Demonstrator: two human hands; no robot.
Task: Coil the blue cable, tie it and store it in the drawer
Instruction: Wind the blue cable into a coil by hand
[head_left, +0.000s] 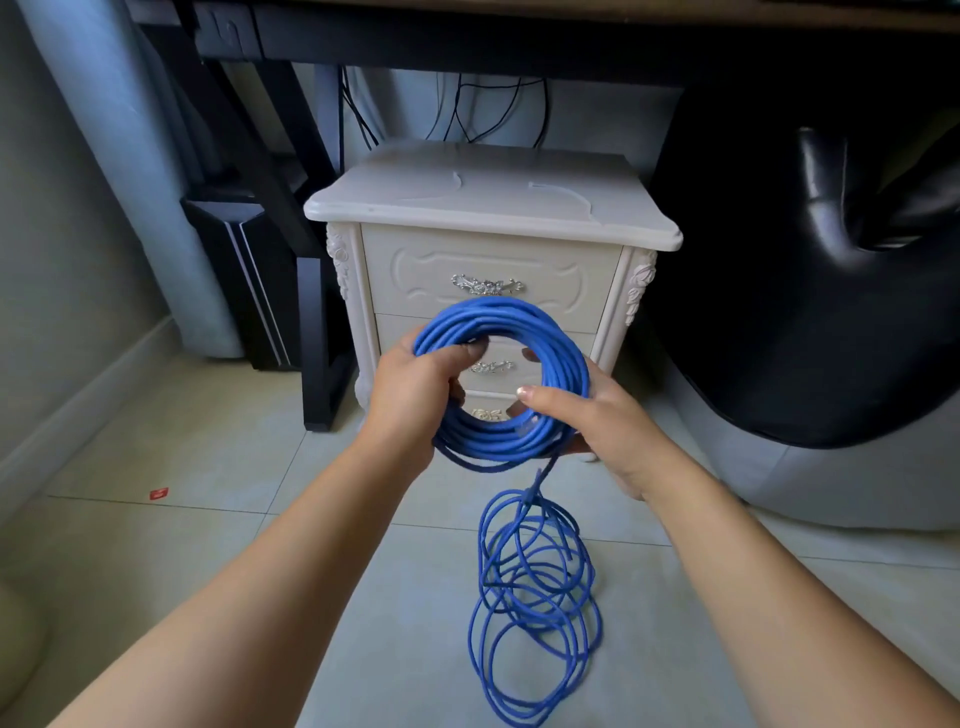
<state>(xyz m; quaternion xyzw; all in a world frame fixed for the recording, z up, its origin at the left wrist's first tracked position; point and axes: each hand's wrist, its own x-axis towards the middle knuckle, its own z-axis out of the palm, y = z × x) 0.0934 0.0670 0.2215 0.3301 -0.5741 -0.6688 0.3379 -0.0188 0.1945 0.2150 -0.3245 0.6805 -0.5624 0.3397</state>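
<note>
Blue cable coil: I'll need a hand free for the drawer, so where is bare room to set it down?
The nightstand top is bare. So are the floor tiles left of the left hand, save a red scrap. Crowded: loose blue cable under the right hand.

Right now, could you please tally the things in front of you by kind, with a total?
2 hands: left hand, right hand
1 blue cable
1 white nightstand
3 silver drawer handles
1 red scrap
Total: 8
</note>
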